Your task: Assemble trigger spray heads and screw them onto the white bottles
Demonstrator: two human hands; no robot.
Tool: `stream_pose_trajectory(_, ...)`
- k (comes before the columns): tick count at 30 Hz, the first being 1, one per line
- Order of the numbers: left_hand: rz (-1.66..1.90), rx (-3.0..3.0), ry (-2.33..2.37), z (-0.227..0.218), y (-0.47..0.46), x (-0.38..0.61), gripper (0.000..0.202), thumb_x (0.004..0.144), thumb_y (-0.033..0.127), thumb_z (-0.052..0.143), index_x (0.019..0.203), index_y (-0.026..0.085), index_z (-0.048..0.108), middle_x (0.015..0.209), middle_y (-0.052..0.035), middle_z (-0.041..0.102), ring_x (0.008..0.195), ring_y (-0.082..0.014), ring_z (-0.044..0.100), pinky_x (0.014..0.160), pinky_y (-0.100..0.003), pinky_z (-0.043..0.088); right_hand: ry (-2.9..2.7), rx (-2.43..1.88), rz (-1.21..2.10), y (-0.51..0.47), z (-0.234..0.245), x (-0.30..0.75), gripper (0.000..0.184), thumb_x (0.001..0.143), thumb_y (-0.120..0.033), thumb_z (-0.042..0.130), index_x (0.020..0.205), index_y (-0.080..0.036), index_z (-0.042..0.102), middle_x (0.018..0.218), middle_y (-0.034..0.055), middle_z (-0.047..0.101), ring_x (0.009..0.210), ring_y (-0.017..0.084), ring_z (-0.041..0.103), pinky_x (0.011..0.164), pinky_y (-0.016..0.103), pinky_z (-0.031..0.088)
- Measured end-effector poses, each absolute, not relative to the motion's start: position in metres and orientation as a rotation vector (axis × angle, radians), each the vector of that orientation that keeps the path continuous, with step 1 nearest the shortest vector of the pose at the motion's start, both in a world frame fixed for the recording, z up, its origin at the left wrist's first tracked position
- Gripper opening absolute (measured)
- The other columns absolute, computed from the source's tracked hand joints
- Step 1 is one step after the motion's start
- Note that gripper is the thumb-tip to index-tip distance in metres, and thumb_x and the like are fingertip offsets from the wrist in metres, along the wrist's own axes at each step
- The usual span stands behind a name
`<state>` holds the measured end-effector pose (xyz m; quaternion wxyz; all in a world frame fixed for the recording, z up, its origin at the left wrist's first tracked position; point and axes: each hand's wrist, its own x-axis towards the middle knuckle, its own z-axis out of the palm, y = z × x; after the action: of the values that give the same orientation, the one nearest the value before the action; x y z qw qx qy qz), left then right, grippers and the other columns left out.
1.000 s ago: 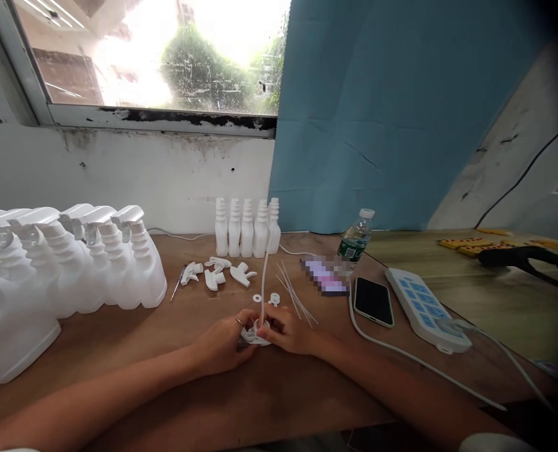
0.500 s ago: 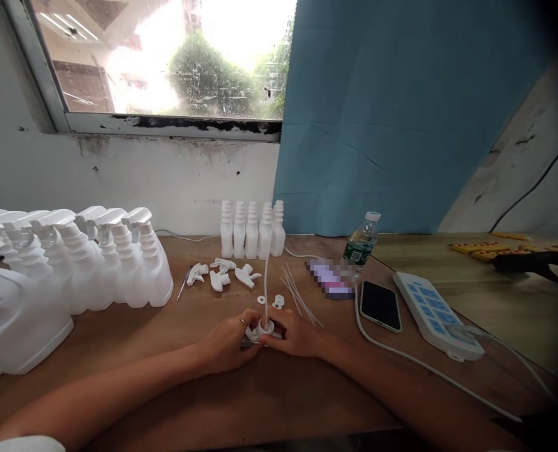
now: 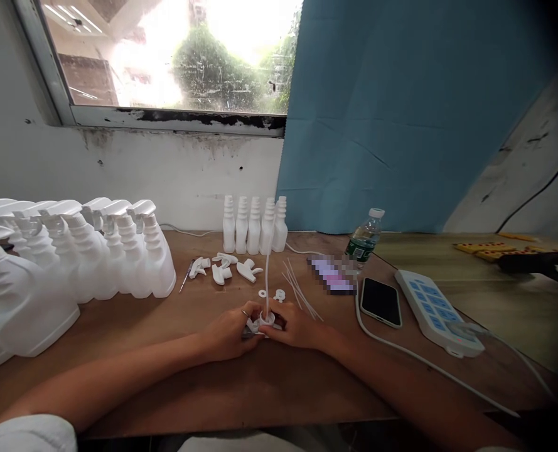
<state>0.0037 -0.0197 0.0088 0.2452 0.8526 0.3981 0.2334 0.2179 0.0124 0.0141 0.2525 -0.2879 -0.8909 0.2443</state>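
Near the table's front edge, my left hand (image 3: pixel 234 333) is closed around a white spray trigger head (image 3: pixel 254 328), whose round collar faces up. My right hand (image 3: pixel 294 325) grips the same head at its collar, fingers pressed round the rim. A thin white dip tube (image 3: pixel 267 276) stands upright out of the collar. The fingers hide much of the head. Just beyond my hands lie small white washers (image 3: pixel 279 294) and several loose tubes (image 3: pixel 300 290). Several more trigger heads (image 3: pixel 221 273) lie farther back, beside a thin dark screwdriver-like tool (image 3: pixel 187 276).
Several white bottles with spray heads (image 3: pixel 132 257) crowd the left side. Slim white bottles (image 3: pixel 255 229) stand in a row by the wall. To the right are a water bottle (image 3: pixel 364 242), a phone (image 3: pixel 381 302), a blurred purple item (image 3: pixel 331 274), a power strip (image 3: pixel 436 311) and a white cable (image 3: pixel 391 348).
The view has shifted slightly, bringing the table's front edge and my clothing into sight. Both hands keep their hold on the trigger head, with the tube still upright in it.
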Motion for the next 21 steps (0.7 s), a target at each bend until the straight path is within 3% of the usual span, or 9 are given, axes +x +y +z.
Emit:
stream_pose_trajectory(5, 0.662, 2.323, 1.060, 0.0077, -0.0184, 0.0040, 0.036, 0.083, 0.031, 0.056, 0.115, 0.024, 0.041, 0.105, -0.0039, 0.063, 0.091, -0.0200, 0.061, 0.081, -0.031, 0.047, -2.394, -0.796, 0.683, 0.0132, 0.0124, 0.2162, 0.020, 0.084, -0.034, 0.062, 0.086, -0.017, 0.051, 0.063, -0.0050, 0.047, 0.052, 0.008, 0.040, 0.052, 0.020, 0.031)
stream_pose_trajectory(21, 0.645, 2.319, 1.061, 0.0100, -0.0182, 0.0033, 0.035, 0.083, 0.031, 0.057, 0.113, 0.023, 0.042, 0.097, -0.0020, 0.063, 0.081, -0.0180, 0.061, 0.070, -0.027, 0.045, -2.393, -0.853, 0.706, 0.0162, 0.0070, 0.2178, 0.021, 0.087, -0.036, 0.060, 0.087, -0.018, 0.049, 0.062, -0.0054, 0.046, 0.053, 0.008, 0.041, 0.052, 0.020, 0.032)
